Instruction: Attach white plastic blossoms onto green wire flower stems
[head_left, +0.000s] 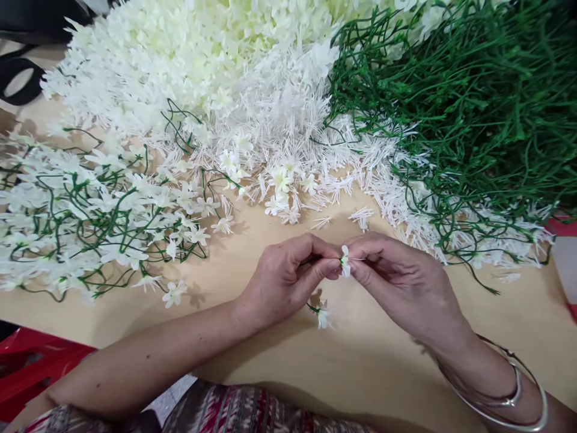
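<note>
Flower, small and white, sits above the desk between the left hand, which pinches its green base, and the right hand, pinching a thin white strand on its right. Too hard a pull could draw the strand out or crease the petals. A second bloom shows just near of the left hand; its stem's far end is hidden, so a snag could bend it.
</note>
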`<state>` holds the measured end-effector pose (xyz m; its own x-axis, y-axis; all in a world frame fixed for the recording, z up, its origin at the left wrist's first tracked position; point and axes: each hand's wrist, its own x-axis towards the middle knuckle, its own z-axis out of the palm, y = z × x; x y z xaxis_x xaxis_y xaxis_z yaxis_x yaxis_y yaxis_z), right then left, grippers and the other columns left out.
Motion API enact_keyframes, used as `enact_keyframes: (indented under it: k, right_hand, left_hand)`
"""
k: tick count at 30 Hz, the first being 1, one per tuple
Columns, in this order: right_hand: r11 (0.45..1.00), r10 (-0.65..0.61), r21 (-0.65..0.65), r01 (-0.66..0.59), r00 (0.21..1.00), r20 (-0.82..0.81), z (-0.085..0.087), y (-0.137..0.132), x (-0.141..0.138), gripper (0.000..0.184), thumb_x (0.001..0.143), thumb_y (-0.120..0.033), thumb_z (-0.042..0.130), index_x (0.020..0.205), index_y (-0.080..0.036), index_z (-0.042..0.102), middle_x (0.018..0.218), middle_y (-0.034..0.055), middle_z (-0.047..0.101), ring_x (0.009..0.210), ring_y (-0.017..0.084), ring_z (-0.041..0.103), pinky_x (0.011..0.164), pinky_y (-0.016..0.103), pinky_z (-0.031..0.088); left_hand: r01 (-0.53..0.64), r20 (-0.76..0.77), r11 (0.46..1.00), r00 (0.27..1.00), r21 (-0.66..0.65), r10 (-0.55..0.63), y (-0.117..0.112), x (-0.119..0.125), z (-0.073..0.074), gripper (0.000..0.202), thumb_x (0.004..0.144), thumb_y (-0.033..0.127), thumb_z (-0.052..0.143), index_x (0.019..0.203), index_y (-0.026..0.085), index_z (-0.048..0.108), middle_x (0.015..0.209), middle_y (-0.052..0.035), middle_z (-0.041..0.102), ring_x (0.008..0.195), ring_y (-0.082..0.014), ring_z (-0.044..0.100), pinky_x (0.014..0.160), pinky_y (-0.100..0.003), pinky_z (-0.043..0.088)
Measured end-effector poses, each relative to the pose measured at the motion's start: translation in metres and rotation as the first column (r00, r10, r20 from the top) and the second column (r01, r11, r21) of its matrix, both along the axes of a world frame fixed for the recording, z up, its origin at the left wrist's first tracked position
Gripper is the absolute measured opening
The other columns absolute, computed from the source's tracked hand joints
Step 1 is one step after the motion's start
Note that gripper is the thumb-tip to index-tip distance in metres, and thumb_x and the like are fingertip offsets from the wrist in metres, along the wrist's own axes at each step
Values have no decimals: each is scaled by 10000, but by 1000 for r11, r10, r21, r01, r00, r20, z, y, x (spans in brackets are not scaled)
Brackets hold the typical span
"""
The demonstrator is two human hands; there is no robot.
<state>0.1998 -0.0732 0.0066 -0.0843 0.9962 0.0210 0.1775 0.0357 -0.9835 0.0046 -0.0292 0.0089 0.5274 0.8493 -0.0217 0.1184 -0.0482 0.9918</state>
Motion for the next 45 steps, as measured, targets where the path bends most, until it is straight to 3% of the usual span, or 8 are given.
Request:
enact_keyframes:
  k: [10, 15, 21, 27, 32, 38, 42, 45]
  right_hand:
    - [999, -48, -12, 47, 993, -108, -2, 7, -2, 120, 906, -354, 784, 895, -265, 704, 761, -11, 741, 679, 156, 714, 608, 263, 587]
    - [992, -126, -9, 126, 987, -100, -6, 4, 1, 130, 918, -373, 773, 984, -285, 706, 846, 26, 780, 779, 204, 767, 694, 332, 629]
    - [994, -106, 10, 106, 993, -60, -8, 2, 1, 69, 946, -355, 740, 983, -304, 712, 836, 41, 789, 800, 235, 784, 729, 382, 651]
    - [997, -73, 13, 73, 996, -58, -10, 0, 0, 91, 943, -381, 744, 967, -298, 713, 843, 38, 790, 803, 225, 780, 707, 350, 645]
    - [997, -75, -21, 75, 997, -29, -8, -1, -1, 99, 940, -375, 748, 976, -288, 717, 855, 34, 789, 810, 217, 776, 726, 340, 641]
    - [998, -70, -13, 69, 997, -22, -10, -2, -2, 115, 940, -370, 747, 975, -264, 721, 864, 38, 786, 810, 208, 768, 722, 332, 643]
    - [999, -29, 42, 30, 999, -38, -17, 0, 0, 122, 938, -373, 752, 1002, -271, 734, 864, 38, 778, 814, 208, 761, 709, 328, 635]
    - [998, -24, 55, 25, 999, -24, -19, 0, 0, 128, 944, -380, 745, 1011, -272, 734, 852, 33, 765, 798, 200, 744, 695, 322, 619]
  left_hand:
    - [32, 26, 999, 999, -40, -31, 2, 2, -4, 288, 984, 445, 673, 915, 171, 614, 762, -32, 702, 652, -118, 650, 621, -223, 527]
    - [137, -263, 977, 961, 164, -91, 2, -19, 21, 141, 986, 300, 622, 922, 174, 627, 681, 20, 617, 573, -92, 544, 538, -203, 400]
    - [389, -734, 752, 655, 532, 180, 5, -80, 58, 213, 1056, 278, 516, 949, 194, 680, 837, -26, 723, 692, -146, 633, 624, -268, 422]
    - [334, -755, 682, 386, 650, 530, 24, -137, 56, 213, 1056, 279, 499, 991, 232, 696, 977, -60, 709, 843, -219, 662, 731, -362, 496]
    - [377, -718, 615, 270, 692, 642, 25, -142, 64, 188, 1007, 264, 590, 1186, 256, 649, 1132, -94, 658, 1043, -289, 638, 824, -417, 551]
    - [375, -725, 627, 454, 683, 518, 11, -87, 71, 352, 993, 253, 622, 1340, 218, 575, 1280, -114, 610, 1185, -297, 604, 983, -426, 530]
    - [414, -704, 593, 571, 691, 423, 28, -46, 38, 300, 1005, 172, 579, 1304, 188, 600, 1252, -117, 635, 1111, -268, 623, 915, -377, 496]
    - [394, -703, 630, 609, 669, 366, 41, -28, 16, 187, 1036, 180, 517, 1163, 202, 654, 1118, -93, 653, 887, -211, 621, 792, -342, 467]
